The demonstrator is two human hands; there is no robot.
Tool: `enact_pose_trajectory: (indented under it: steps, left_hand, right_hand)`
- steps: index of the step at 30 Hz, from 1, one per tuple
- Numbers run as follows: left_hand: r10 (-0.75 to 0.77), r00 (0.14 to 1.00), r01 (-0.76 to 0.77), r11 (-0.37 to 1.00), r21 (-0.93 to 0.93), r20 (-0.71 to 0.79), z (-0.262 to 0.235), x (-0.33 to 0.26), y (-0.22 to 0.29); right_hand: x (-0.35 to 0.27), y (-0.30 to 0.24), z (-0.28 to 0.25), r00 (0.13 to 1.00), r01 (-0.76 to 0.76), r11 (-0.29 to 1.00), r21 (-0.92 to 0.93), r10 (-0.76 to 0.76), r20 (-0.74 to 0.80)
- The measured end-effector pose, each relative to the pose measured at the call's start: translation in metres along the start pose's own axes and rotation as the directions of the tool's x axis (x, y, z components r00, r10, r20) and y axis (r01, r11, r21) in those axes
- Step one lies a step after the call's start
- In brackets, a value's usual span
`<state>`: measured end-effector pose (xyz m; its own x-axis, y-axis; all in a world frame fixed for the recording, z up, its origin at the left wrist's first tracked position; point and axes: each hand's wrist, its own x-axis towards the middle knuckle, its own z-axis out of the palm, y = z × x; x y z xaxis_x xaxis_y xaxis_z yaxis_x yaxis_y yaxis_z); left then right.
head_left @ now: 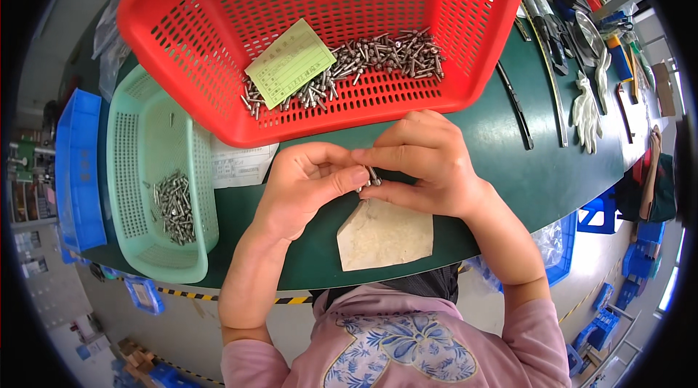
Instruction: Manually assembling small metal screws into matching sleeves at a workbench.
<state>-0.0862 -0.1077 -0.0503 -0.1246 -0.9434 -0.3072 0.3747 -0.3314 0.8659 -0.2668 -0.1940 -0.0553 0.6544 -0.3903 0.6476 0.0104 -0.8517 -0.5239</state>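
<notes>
Over the near edge of the green table, my two hands meet in front of me. My right hand is closed around a few small metal screws, whose round heads show between thumb and fingers. My left hand is closed too, its thumb and fingertips pinched against the same screws; what exactly it grips is hidden. Just beneath lies a worn cream-coloured pad. Beyond my hands a big red perforated basket holds a heap of similar metal screws and a yellow-green paper slip.
At the left stands a pale green basket with a smaller pile of screws, beside a blue bin. A printed sheet lies partly under the red basket. White gloves and hand tools lie at the right.
</notes>
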Motion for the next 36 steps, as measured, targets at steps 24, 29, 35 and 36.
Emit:
enact_pose_trajectory:
  steps: [24,29,35,36]
  left_hand:
    - [0.82,0.463,-0.662,0.067,0.746,0.337,0.011,-0.001,0.004]
    - [0.799,0.363,-0.644,-0.157,0.748,0.48,0.014,-0.002,0.002]
    - [0.794,0.366,-0.657,-0.149,0.739,0.486,0.013,-0.002,0.007]
    - [0.792,0.36,-0.66,-0.157,0.734,0.493,0.013,-0.003,0.007]
  right_hand:
    - [0.002,-0.013,-0.002,0.955,-0.273,0.839,0.47,0.296,0.027]
    - [0.0,-0.018,0.001,0.945,-0.311,0.726,0.613,0.305,0.118]
    - [0.0,-0.017,0.004,0.956,-0.278,0.699,0.659,0.268,0.119]
    - [0.0,-0.017,0.005,0.956,-0.278,0.698,0.66,0.268,0.119]
